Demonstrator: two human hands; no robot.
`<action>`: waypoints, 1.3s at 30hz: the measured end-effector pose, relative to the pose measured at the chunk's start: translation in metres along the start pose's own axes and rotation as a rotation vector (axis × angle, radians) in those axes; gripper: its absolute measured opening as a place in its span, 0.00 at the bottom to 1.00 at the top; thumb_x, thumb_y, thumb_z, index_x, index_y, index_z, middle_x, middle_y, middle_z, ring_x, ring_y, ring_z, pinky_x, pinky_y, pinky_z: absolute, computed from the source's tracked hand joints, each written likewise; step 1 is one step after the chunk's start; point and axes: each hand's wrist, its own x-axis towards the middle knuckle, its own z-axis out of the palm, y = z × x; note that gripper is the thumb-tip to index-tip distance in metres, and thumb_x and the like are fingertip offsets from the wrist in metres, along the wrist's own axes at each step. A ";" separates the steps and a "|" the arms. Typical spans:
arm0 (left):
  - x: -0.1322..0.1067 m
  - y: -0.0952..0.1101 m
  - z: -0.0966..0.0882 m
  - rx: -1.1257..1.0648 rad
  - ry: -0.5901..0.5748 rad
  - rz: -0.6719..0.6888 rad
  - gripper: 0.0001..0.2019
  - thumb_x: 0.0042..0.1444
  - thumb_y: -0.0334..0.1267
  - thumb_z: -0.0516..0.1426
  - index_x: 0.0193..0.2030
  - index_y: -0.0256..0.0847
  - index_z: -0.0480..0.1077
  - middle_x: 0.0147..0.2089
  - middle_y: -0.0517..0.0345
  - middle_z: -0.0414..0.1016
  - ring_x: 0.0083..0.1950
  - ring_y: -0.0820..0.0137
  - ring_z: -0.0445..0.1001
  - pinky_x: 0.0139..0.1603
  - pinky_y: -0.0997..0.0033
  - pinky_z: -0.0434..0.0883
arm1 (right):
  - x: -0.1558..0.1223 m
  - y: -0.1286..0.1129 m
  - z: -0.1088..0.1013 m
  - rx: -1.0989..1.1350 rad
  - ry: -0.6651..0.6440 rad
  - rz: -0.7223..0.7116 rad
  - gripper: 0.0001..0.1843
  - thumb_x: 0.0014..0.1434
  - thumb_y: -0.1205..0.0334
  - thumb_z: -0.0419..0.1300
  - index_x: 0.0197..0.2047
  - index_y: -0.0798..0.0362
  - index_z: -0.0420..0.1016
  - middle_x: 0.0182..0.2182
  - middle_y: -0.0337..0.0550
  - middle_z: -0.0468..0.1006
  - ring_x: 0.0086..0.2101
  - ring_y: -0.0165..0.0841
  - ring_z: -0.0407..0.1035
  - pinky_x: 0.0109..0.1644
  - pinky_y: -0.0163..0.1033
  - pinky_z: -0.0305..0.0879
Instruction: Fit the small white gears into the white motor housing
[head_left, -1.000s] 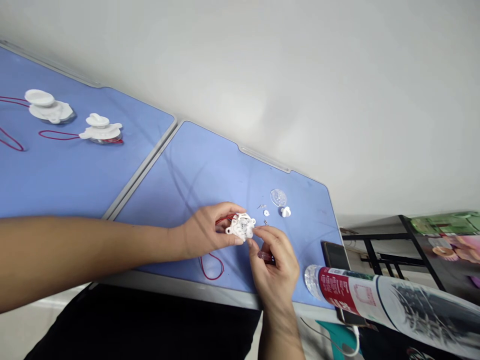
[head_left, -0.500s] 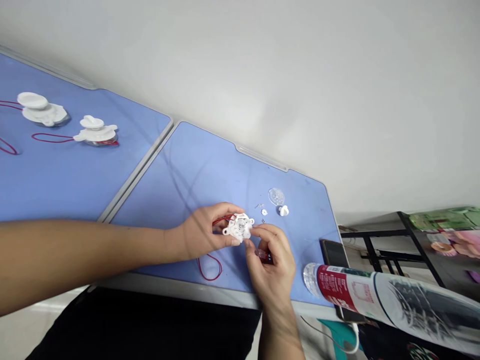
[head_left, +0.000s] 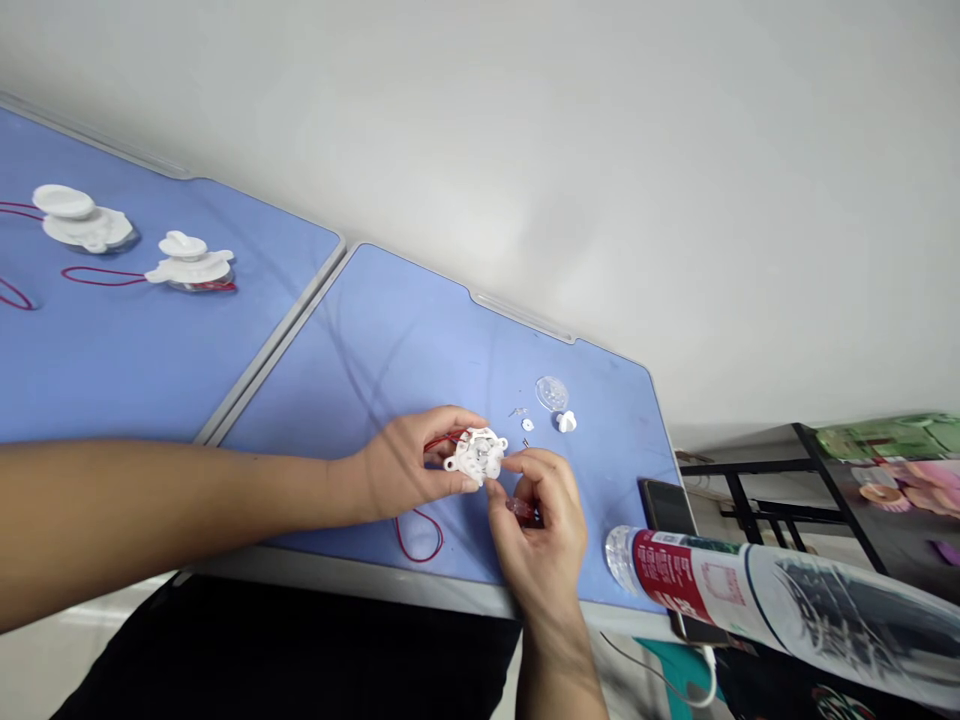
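Observation:
My left hand [head_left: 409,462] grips a small round white plastic housing [head_left: 474,458] by its left side, with its open face and inner parts turned up. Red cord [head_left: 445,440] runs from the housing under my fingers, and a loop of red cord [head_left: 420,538] lies on the table below. My right hand [head_left: 544,515] is closed beside it, thumb and index fingertips at the housing's right edge. Curled in its other fingers is a reddish see-through handle [head_left: 520,508]; the rest of that piece is hidden.
Beyond my right hand lie a clear perforated disc [head_left: 552,393], a white knob [head_left: 565,421], a small white gear [head_left: 527,425] and tiny screws [head_left: 518,411]. Two white assembled units [head_left: 191,262] sit on the left table. A water bottle [head_left: 690,580] and phone [head_left: 669,508] are at right.
Both hands keep nearly the same hold and place. My right hand has shifted very slightly left along with the view.

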 end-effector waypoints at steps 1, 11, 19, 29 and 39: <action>0.000 0.000 0.000 0.000 -0.001 -0.003 0.25 0.45 0.33 0.65 0.51 0.39 0.68 0.50 0.52 0.77 0.52 0.63 0.76 0.57 0.61 0.72 | 0.000 0.000 0.000 0.001 -0.001 0.006 0.06 0.58 0.68 0.60 0.40 0.51 0.72 0.38 0.40 0.70 0.21 0.22 0.58 0.24 0.32 0.60; 0.000 0.000 0.001 0.032 0.005 -0.001 0.24 0.45 0.33 0.64 0.51 0.40 0.69 0.49 0.53 0.78 0.51 0.63 0.76 0.56 0.60 0.72 | 0.000 0.000 0.002 -0.012 0.011 0.015 0.05 0.58 0.68 0.59 0.39 0.52 0.72 0.36 0.40 0.71 0.21 0.23 0.58 0.22 0.31 0.60; 0.000 0.001 0.001 0.042 0.002 0.002 0.24 0.45 0.34 0.64 0.51 0.38 0.68 0.49 0.53 0.77 0.51 0.64 0.76 0.55 0.63 0.73 | 0.001 -0.004 0.002 0.002 0.013 0.045 0.05 0.56 0.69 0.60 0.38 0.52 0.71 0.35 0.39 0.70 0.21 0.23 0.59 0.21 0.30 0.59; -0.002 0.003 0.001 0.059 -0.011 0.036 0.21 0.48 0.31 0.62 0.50 0.39 0.67 0.48 0.54 0.75 0.51 0.65 0.75 0.55 0.62 0.72 | -0.003 0.001 0.005 -0.095 0.030 -0.053 0.06 0.58 0.69 0.60 0.41 0.52 0.71 0.37 0.42 0.70 0.24 0.24 0.61 0.22 0.30 0.61; -0.001 0.001 -0.001 0.055 -0.037 0.068 0.20 0.49 0.31 0.61 0.50 0.40 0.67 0.47 0.55 0.75 0.49 0.66 0.75 0.54 0.63 0.72 | -0.002 -0.004 0.005 -0.096 0.051 -0.075 0.07 0.59 0.71 0.59 0.42 0.53 0.70 0.36 0.41 0.70 0.21 0.21 0.57 0.21 0.30 0.60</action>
